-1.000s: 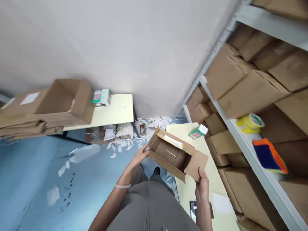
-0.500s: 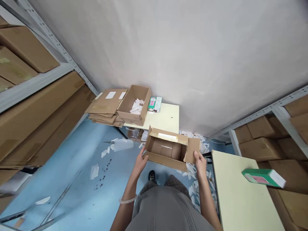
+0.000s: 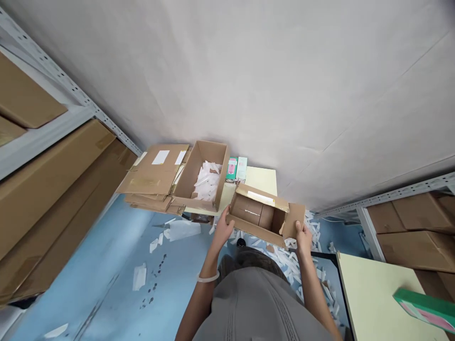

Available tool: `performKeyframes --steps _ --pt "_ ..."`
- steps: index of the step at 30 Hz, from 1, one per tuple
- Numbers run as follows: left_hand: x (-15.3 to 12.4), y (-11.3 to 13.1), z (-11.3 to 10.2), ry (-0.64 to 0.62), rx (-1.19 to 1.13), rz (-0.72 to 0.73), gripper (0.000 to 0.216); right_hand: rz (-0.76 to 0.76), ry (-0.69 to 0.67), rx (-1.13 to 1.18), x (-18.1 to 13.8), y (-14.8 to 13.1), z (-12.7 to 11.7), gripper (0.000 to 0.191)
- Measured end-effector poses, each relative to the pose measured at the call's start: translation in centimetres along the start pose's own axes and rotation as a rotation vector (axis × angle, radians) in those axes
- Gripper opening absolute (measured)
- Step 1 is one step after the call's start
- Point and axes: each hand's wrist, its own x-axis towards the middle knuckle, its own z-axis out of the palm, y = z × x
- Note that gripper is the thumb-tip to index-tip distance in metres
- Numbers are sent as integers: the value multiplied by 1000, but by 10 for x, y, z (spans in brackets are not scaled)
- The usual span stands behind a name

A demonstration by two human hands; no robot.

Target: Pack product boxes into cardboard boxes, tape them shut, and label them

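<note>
An open, bare-bottomed cardboard box (image 3: 254, 229) hangs between my two hands, above the floor and over the near edge of the far table (image 3: 262, 180). My left hand (image 3: 222, 232) grips its left end. At the right end, my right hand (image 3: 303, 239) pinches a raised flap. A white label strip lies along the box's far flap. Just beyond my left hand, a larger open cardboard box (image 3: 183, 187) stands on the table with white paper scraps (image 3: 208, 182) inside. Green and pink small cartons (image 3: 236, 168) stand beside it.
Flattened cardboard (image 3: 152, 175) is stacked at the table's left. A second table (image 3: 377, 293) at right bears a green carton (image 3: 426, 308). Shelves with brown boxes (image 3: 46, 203) flank both sides. Paper scraps (image 3: 287, 263) litter the blue floor (image 3: 117, 274). A grey wall rises ahead.
The view has shifted left. My hands have carried the open box forward and closer to the far table, so it now overlaps the table edge. Both hands keep their hold.
</note>
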Motion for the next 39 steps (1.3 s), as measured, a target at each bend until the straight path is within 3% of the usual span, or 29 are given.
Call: performKeyframes --steps 7,14,20,22,25,28,31,34,39 --pt "70 28 -27 -51 88 31 72 40 -12 -98 21 -23 54 56" --pt "125 36 -52 -274 229 -10 69 128 176 -182 -10 -22 80 56" --pt "135 38 -61 -386 331 30 74 230 234 -390 -41 -37 95 52" --pt "133 39 -61 -376 347 75 76 171 288 -478 -49 -46 95 53" --pt "129 41 -60 -357 349 101 79 -69 378 -647 -58 -63 93 53" --pt "128 43 -60 -342 353 96 77 -358 247 -904 -59 -78 94 32" --pt "128 44 -59 -330 403 114 74 -515 31 -1088 -53 -85 100 20" --pt "129 48 -58 -320 460 160 73 -492 -38 -1161 -40 -85 107 28" --pt "120 63 -60 -285 600 208 72 -357 -53 -1223 -22 -77 110 61"
